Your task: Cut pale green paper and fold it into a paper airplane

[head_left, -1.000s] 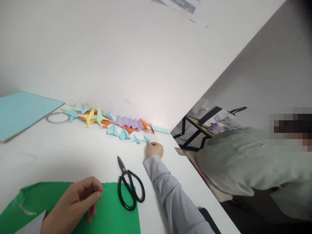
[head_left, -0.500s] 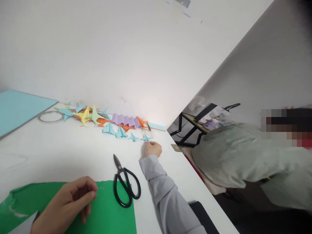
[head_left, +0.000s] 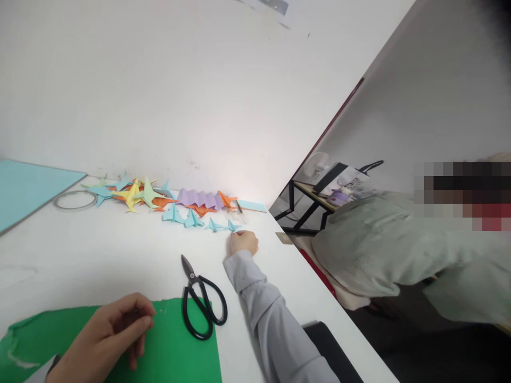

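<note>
Over a green mat (head_left: 181,351) at the front, my left hand (head_left: 114,332) has its fingers loosely curled, thumb tip close to the index finger, and nothing shows between them. My right hand (head_left: 244,243) lies farther out on the white table, closed like a fist, its fingertips hidden. Just past its knuckles sits a small light-blue folded paper figure (head_left: 231,226), the last of a row of several. Whether my fingers touch it I cannot tell. Black-handled scissors (head_left: 198,298) rest between my hands, blades pointing away, handles partly on the mat.
Along the wall lies a heap of coloured paper figures (head_left: 133,196) beside a purple pleated paper (head_left: 200,199). A ring of wire or tape (head_left: 75,200) and a light-blue board (head_left: 35,186) are left. A black flat object (head_left: 329,348) touches my right sleeve. Another person (head_left: 371,244) bends at right.
The whole view has shifted slightly, so the table things appear a little farther left. Both my hands keep nearly the same pose and place on the table.
</note>
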The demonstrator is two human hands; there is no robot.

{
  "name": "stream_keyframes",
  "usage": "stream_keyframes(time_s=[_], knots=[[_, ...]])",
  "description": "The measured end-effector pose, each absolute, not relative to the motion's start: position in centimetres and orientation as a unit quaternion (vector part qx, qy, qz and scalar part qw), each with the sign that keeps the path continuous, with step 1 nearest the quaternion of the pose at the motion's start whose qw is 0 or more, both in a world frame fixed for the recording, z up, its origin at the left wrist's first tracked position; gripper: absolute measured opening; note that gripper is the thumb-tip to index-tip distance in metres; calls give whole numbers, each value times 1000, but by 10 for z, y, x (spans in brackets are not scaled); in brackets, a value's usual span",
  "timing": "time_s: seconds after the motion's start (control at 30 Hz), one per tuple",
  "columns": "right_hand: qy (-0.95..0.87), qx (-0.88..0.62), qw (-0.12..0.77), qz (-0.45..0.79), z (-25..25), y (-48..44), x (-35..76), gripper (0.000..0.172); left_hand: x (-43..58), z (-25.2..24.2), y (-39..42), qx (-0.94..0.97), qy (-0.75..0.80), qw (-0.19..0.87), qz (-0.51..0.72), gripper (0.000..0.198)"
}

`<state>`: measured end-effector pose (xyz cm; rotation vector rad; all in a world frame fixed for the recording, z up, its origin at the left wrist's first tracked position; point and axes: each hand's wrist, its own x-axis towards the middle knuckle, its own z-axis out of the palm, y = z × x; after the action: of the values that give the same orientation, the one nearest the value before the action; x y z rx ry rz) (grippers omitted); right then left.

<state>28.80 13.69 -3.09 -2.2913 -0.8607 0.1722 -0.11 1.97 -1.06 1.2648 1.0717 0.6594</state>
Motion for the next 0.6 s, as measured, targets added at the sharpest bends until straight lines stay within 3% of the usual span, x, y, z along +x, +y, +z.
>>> stream_keyframes(time_s=[0.27, 0.43, 0.6], knots=[[-342, -847, 396, 96, -33, 127, 289, 28, 3, 0, 17, 541, 459, 636, 305, 33], [-315, -791, 514, 102, -19, 92, 281, 16, 3, -7, 18, 556, 437, 628, 325, 26], [-362, -674, 618, 181, -5, 56, 224, 22, 4, -9, 18, 554, 429, 620, 353, 25]])
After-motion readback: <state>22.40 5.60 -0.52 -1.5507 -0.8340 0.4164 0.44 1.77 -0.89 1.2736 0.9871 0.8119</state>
